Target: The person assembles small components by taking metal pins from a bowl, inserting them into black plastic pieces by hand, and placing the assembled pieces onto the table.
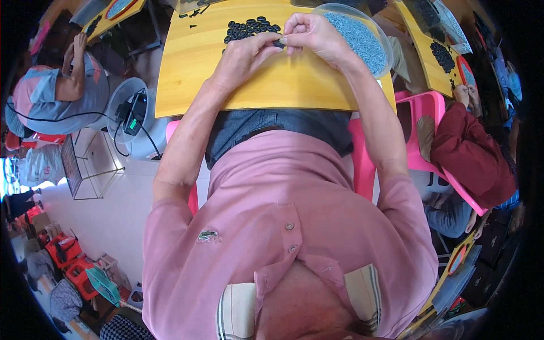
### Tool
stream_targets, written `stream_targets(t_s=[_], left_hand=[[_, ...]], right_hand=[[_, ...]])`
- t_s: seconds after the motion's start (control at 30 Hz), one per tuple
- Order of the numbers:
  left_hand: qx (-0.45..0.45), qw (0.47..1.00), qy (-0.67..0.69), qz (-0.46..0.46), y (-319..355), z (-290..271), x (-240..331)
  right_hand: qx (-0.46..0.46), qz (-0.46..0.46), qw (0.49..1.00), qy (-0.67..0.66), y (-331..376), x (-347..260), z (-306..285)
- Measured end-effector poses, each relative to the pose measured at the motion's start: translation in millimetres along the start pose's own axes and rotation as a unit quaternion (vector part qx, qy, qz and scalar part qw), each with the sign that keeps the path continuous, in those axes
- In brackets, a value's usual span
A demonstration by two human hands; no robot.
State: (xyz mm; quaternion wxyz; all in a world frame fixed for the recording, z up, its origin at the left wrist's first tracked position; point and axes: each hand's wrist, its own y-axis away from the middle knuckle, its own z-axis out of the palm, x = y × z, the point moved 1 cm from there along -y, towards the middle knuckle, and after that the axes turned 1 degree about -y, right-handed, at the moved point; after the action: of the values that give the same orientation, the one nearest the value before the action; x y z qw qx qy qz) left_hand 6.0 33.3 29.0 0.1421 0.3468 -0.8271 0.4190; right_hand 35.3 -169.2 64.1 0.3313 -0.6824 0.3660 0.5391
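Above the yellow table (190, 79), my two hands meet at the fingertips. My left hand (242, 61) is closed in a pinch on a small black plastic piece (278, 43). Pressed up against that piece, my right hand (318, 38) has its thumb and fingers pinched together. Whatever lies between those right fingertips is too small to make out. Just beyond my left hand lies a loose group of black oval plastic pieces (249, 26). To the right of my right hand, a round clear tub (389, 56) holds many small blue-grey pieces (354, 42) that look like screws.
A few dark slender pieces (195, 12) lie at the table's far left. On the floor at left stands a translucent bucket (120, 102) with a black device and cables. A pink chair (419, 136) and a person in dark red (467, 150) are at right; another person (62, 93) sits at left.
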Motion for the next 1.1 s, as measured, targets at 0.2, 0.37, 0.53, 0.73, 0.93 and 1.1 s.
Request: stream_targets(t_s=[0.2,0.37,0.53,0.73,0.93,1.1], left_hand=[[0.009,0.999,-0.029,0.027,1.3,2.5,1.2],[0.003,0.999,-0.022,0.023,-1.2,-0.9,2.2],[0.021,0.999,-0.023,0.030,-1.9,-2.8,5.5],[0.037,0.999,-0.013,-0.005,-1.9,0.1,3.8],[0.054,0.998,0.020,-0.009,-1.8,1.7,1.4],[0.055,0.997,0.039,-0.031,-1.6,3.8,1.6]], right_hand=[[-0.002,0.009,1.000,0.000,-0.6,-0.4,-1.6],[-0.005,0.000,1.000,-0.018,-4.4,5.5,-2.4],[-0.024,0.007,0.999,-0.019,-1.7,0.4,-4.1],[-0.004,-0.010,0.999,-0.035,0.3,-0.9,-4.9],[0.019,-0.011,1.000,-0.016,-4.4,2.9,-1.1],[0.023,-0.003,0.999,-0.028,-5.3,5.8,-1.4]])
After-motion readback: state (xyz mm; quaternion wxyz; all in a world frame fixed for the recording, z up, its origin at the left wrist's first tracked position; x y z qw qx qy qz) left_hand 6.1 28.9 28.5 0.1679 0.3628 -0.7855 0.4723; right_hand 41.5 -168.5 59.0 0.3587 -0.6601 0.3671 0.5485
